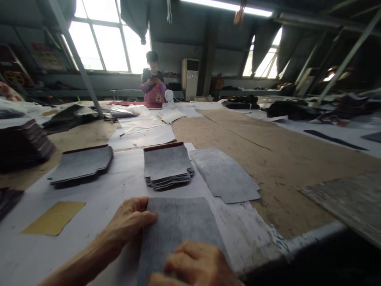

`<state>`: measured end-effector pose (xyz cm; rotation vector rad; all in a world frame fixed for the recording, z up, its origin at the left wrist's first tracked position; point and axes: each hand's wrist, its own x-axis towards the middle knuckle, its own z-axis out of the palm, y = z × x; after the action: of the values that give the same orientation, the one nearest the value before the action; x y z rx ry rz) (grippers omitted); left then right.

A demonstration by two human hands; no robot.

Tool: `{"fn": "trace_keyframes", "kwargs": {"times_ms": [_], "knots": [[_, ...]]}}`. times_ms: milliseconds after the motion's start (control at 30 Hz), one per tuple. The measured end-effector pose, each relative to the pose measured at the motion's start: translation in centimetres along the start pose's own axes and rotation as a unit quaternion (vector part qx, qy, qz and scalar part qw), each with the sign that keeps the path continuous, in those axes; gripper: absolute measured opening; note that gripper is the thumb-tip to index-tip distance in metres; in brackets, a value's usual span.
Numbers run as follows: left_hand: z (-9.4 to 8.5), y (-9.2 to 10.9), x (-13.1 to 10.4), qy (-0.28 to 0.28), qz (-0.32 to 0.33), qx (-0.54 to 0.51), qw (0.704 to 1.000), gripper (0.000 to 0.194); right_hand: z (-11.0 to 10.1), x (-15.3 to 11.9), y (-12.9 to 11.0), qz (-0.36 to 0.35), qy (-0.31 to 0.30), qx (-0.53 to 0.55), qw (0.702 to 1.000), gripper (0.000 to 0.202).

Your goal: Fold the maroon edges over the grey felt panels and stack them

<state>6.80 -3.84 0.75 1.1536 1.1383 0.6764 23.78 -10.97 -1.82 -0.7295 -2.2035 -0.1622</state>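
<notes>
A grey fabric-like sheet (178, 222) lies in front of me on white paper. My left hand (131, 222) pinches its upper left edge between thumb and fingers. Over the sheet's lower part is my right hand (193, 264), blurred, its fingers curled; whether it holds anything is unclear. Beyond the sheet sits a stack of grey pieces (166, 163) with a dark red strip along the far edge. Another such stack (83, 163) is to the left, and fanned grey pieces (226, 174) are to the right.
A yellow-brown card (55, 218) lies at the left on the white paper (101, 202). Tall dark stacks (24, 143) stand at the far left. The table edge (309, 234) runs at the lower right. Across the table a person (153, 83) is near a small white fan (169, 96).
</notes>
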Motion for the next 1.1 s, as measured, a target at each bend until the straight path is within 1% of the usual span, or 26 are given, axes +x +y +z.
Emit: {"fn": "trace_keyframes", "kwargs": {"times_ms": [33, 67, 133, 167, 200, 267, 367, 400, 467, 533, 567, 667, 733, 800, 867, 933, 1000, 1033, 1100], "knots": [[-0.9, -0.1, -0.5, -0.002, -0.006, 0.006, 1.0, 0.025, -0.4, 0.1, 0.3, 0.011, -0.034, 0.017, 0.999, 0.019], [-1.7, -0.2, -1.0, -0.007, -0.012, 0.015, 1.0, 0.023, -0.8, 0.2, 0.8, 0.039, -0.054, 0.013, 0.998, 0.02], [-3.3, -0.5, -2.0, -0.006, -0.019, 0.06, 0.998, 0.018, -1.1, -0.1, 1.8, 0.102, -0.079, -0.022, 0.991, 0.021], [-4.0, -0.5, -2.3, 0.001, -0.02, 0.097, 0.995, 0.014, -1.0, -0.2, 2.1, 0.119, -0.089, -0.039, 0.988, 0.023], [-4.7, -0.5, -2.6, 0.01, -0.019, 0.136, 0.99, 0.012, -0.8, -0.4, 2.2, 0.119, -0.095, -0.053, 0.987, 0.024], [-5.8, -0.2, -2.8, 0.024, -0.028, 0.208, 0.977, 0.014, 0.0, -0.7, 2.0, 0.09, -0.085, -0.072, 0.99, 0.027], [-6.6, 0.9, -2.2, 0.025, -0.038, 0.321, 0.946, 0.021, 1.1, -0.7, 0.9, 0.049, -0.05, -0.096, 0.993, 0.032], [-6.6, 1.4, -1.9, 0.018, -0.033, 0.364, 0.931, 0.022, 1.3, -0.7, 0.6, 0.044, -0.045, -0.103, 0.993, 0.032], [-5.8, 2.3, -1.2, -0.003, -0.004, 0.439, 0.898, 0.021, 1.7, -0.5, 0.1, 0.041, -0.04, -0.117, 0.991, 0.033], [-4.2, 2.9, -0.5, -0.026, 0.034, 0.486, 0.873, 0.02, 1.9, -0.4, -0.1, 0.04, -0.033, -0.131, 0.99, 0.034], [-3.3, 3.0, -0.2, -0.029, 0.056, 0.503, 0.862, 0.02, 1.9, -0.4, -0.2, 0.039, -0.029, -0.137, 0.989, 0.035], [-0.8, 2.7, 0.5, -0.005, 0.125, 0.533, 0.837, 0.019, 2.0, -0.5, -0.2, 0.043, -0.023, -0.148, 0.988, 0.036], [0.3, 2.0, 0.9, 0.011, 0.165, 0.53, 0.832, 0.019, 2.1, -0.6, -0.2, 0.051, -0.013, -0.16, 0.986, 0.036], [0.7, 1.2, 1.2, 0.026, 0.184, 0.507, 0.842, 0.019, 2.1, -0.7, -0.2, 0.056, 0.0, -0.169, 0.984, 0.037], [0.6, 0.3, 1.3, 0.05, 0.201, 0.474, 0.856, 0.019, 2.3, -0.7, -0.3, 0.057, 0.01, -0.175, 0.983, 0.037], [0.4, -0.7, 1.2, 0.074, 0.25, 0.45, 0.854, 0.018, 2.6, -0.8, -0.3, 0.052, 0.02, -0.184, 0.981, 0.037], [0.3, -1.6, 1.0, 0.09, 0.316, 0.45, 0.83, 0.018, 3.0, -1.0, -0.4, 0.05, 0.032, -0.194, 0.979, 0.036], [0.3, -2.0, 0.9, 0.101, 0.352, 0.46, 0.809, 0.019, 3.2, -1.0, -0.5, 0.054, 0.042, -0.198, 0.978, 0.036], [0.3, -2.6, 0.7, 0.115, 0.422, 0.49, 0.754, 0.021, 3.5, -1.2, -0.6, 0.065, 0.063, -0.199, 0.976, 0.036]]}}
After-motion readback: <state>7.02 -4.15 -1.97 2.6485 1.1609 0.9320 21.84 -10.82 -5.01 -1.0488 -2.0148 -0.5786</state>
